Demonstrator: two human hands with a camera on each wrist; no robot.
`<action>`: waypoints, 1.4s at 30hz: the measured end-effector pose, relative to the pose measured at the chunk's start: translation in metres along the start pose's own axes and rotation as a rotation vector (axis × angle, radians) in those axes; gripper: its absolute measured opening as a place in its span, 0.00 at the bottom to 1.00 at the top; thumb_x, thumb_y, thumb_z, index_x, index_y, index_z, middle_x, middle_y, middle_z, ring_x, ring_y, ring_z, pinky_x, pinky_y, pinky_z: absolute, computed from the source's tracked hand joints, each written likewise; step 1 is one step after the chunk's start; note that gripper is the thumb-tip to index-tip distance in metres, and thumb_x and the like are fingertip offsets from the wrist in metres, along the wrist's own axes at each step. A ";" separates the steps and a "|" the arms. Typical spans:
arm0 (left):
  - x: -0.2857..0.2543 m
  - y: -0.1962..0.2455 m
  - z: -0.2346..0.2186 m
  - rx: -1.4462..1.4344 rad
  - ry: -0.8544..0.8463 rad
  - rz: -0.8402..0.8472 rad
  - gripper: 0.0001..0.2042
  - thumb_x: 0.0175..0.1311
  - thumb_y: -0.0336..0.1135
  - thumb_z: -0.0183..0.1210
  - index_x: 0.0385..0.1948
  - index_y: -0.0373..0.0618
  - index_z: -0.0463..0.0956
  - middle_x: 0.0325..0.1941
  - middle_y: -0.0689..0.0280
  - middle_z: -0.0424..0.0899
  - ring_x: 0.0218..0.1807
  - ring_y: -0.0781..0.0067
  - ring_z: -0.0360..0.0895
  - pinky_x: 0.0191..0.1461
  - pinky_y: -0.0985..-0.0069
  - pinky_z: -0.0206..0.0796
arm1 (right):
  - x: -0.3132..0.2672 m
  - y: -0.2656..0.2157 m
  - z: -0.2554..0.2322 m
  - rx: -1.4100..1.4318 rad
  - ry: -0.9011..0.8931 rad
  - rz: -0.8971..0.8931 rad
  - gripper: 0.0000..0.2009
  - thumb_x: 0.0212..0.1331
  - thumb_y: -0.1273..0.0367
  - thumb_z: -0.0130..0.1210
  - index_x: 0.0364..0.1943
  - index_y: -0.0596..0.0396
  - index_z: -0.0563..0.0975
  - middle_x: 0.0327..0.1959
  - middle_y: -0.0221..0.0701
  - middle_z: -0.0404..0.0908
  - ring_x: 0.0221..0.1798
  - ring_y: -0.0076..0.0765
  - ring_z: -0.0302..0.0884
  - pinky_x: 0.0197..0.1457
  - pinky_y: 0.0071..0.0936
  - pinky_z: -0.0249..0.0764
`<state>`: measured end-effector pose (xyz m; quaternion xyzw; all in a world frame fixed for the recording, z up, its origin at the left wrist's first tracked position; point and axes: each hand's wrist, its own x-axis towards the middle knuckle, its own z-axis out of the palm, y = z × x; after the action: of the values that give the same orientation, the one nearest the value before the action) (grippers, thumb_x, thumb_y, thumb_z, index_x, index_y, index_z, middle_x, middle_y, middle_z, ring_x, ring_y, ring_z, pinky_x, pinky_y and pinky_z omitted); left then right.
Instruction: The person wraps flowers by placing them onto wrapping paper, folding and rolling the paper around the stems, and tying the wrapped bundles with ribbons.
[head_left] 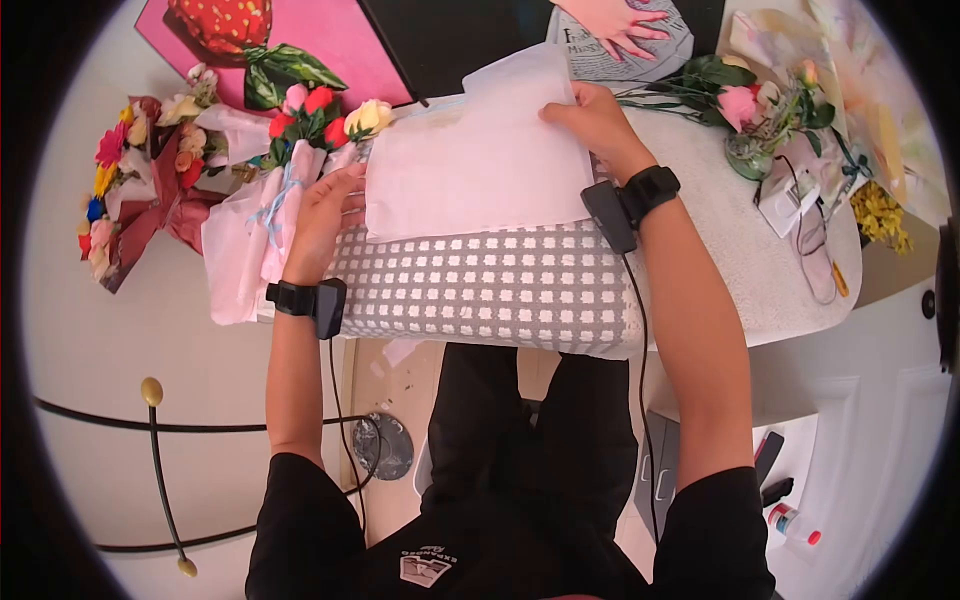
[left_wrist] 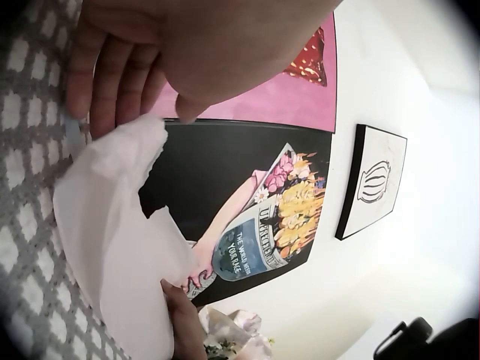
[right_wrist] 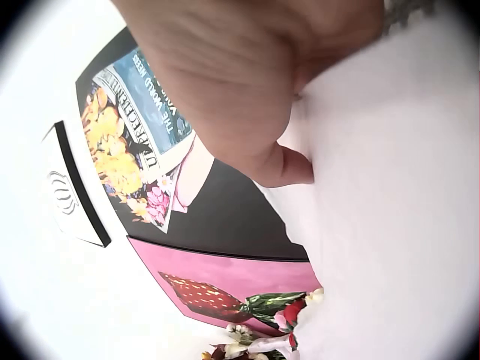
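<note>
A pale pink sheet of wrapping paper (head_left: 480, 170) stands half raised over a grey-and-white checked cloth (head_left: 470, 285). My right hand (head_left: 600, 125) pinches its upper right part, thumb on the near face and fingers behind. In the right wrist view the thumb (right_wrist: 289, 169) presses against the paper. At the sheet's left edge is my left hand (head_left: 322, 220), its fingers extended and loose. The left wrist view shows these fingers (left_wrist: 112, 82) just above the paper's edge, not curled round it. Beside the left hand lies a pink-wrapped bouquet (head_left: 250, 235) tied with a blue ribbon.
More artificial bouquets (head_left: 150, 180) lie at the far left. Loose flowers (head_left: 740, 105), a white device (head_left: 790, 205) with a cable and clear wrapping (head_left: 880, 90) occupy the table's right side. Behind stand a strawberry picture (head_left: 290, 50) and a black picture (left_wrist: 202, 172).
</note>
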<state>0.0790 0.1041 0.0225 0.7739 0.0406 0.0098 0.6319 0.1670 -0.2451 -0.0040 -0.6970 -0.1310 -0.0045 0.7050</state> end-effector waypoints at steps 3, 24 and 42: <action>0.016 0.007 0.003 0.250 -0.117 -0.021 0.17 0.65 0.37 0.62 0.54 0.42 0.76 0.36 0.72 0.83 0.33 0.85 0.79 0.35 0.87 0.72 | 0.010 0.003 -0.011 -0.179 0.088 -0.048 0.15 0.50 0.68 0.59 0.40 0.63 0.82 0.32 0.35 0.85 0.30 0.28 0.82 0.36 0.25 0.77; 0.128 -0.007 0.035 0.477 -0.339 0.167 0.06 0.64 0.33 0.62 0.33 0.40 0.82 0.22 0.77 0.76 0.21 0.90 0.69 0.22 0.88 0.60 | 0.000 -0.027 -0.005 -0.584 0.499 -0.439 0.11 0.52 0.59 0.65 0.35 0.48 0.84 0.28 0.25 0.84 0.27 0.26 0.80 0.31 0.25 0.73; 0.123 -0.029 0.038 0.161 -0.165 0.404 0.05 0.55 0.29 0.62 0.28 0.37 0.83 0.20 0.66 0.82 0.19 0.80 0.78 0.26 0.80 0.70 | -0.036 -0.045 0.148 -1.205 -0.476 -0.751 0.04 0.49 0.70 0.63 0.30 0.48 0.84 0.32 0.25 0.79 0.34 0.34 0.79 0.37 0.32 0.76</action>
<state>0.2031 0.0822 -0.0185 0.8125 -0.1663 0.0692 0.5544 0.0977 -0.1071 0.0328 -0.8529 -0.4840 -0.1651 0.1048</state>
